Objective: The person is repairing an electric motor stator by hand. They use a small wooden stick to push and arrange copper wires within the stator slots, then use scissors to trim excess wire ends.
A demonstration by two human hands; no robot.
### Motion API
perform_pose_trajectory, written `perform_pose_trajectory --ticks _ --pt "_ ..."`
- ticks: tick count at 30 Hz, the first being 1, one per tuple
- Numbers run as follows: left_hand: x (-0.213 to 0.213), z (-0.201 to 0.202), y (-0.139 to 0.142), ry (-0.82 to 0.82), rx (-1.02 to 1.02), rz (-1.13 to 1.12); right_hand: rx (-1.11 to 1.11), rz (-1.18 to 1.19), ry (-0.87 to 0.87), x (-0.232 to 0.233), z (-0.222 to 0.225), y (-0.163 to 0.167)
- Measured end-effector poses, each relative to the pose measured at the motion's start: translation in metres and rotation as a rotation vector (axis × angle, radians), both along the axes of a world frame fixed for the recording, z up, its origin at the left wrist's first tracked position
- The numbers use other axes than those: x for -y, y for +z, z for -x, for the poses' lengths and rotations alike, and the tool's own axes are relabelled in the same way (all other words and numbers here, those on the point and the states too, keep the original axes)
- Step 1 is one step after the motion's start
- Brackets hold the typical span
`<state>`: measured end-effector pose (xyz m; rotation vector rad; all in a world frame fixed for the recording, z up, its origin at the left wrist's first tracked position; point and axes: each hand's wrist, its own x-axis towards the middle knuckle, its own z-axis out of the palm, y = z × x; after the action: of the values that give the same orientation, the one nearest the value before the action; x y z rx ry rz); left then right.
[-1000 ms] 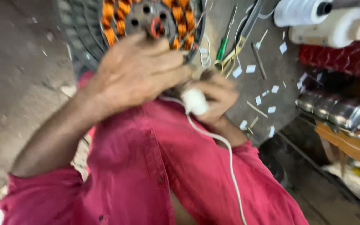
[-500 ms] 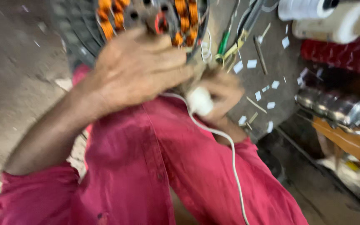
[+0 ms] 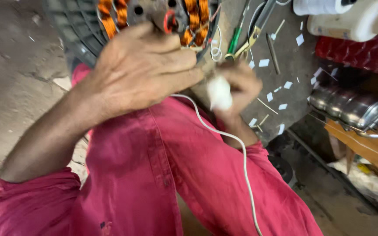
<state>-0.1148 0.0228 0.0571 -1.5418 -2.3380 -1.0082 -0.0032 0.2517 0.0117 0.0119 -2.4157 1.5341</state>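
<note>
A round motor stator with orange copper coils and a red centre ring rests at the top of the view, against my red shirt. My left hand lies over its lower edge, fingers spread and pointing right. My right hand is closed around a small white roll, blurred by motion, just right of the stator. A white cord runs from between my hands down across my shirt.
A green-handled screwdriver, pliers and white paper scraps lie on the grey floor to the right. White spools stand at the top right above a red ribbed thing and shiny metal cylinders.
My right hand with the white roll has shifted slightly up and right. The left hand stays over the stator edge. The view has drifted a little.
</note>
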Motion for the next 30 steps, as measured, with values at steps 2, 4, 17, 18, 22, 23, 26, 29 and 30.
perform_pose_trajectory --ticks 2,4,17,18,22,23,26,29,30 --pt "0.000 0.001 -0.001 0.003 -0.007 0.005 -0.001 -0.088 0.076 0.001 0.000 -0.002" --pt "0.000 0.001 -0.001 0.013 0.009 0.073 -0.053 -0.048 0.113 0.001 0.001 -0.004" --pt "-0.002 0.002 0.002 0.027 -0.059 0.046 -0.065 0.119 0.116 0.002 -0.006 -0.007" --pt "-0.003 0.002 0.002 0.018 -0.035 0.066 -0.091 0.099 0.167 0.001 -0.008 -0.008" --pt "-0.002 -0.001 0.005 0.032 -0.107 0.010 0.033 0.401 0.054 -0.008 -0.012 -0.011" --pt "0.001 0.002 0.004 0.040 -0.108 -0.020 0.014 0.490 0.136 -0.010 -0.011 -0.012" --pt "0.004 -0.010 0.007 0.080 -0.089 -0.081 -0.036 0.875 0.219 -0.011 -0.011 -0.017" --pt "0.006 -0.014 0.006 0.138 -0.217 -0.067 -0.001 1.005 0.157 -0.015 -0.013 -0.020" --pt "0.007 -0.017 0.006 0.147 -0.243 -0.058 0.037 1.003 0.122 -0.017 -0.015 -0.019"
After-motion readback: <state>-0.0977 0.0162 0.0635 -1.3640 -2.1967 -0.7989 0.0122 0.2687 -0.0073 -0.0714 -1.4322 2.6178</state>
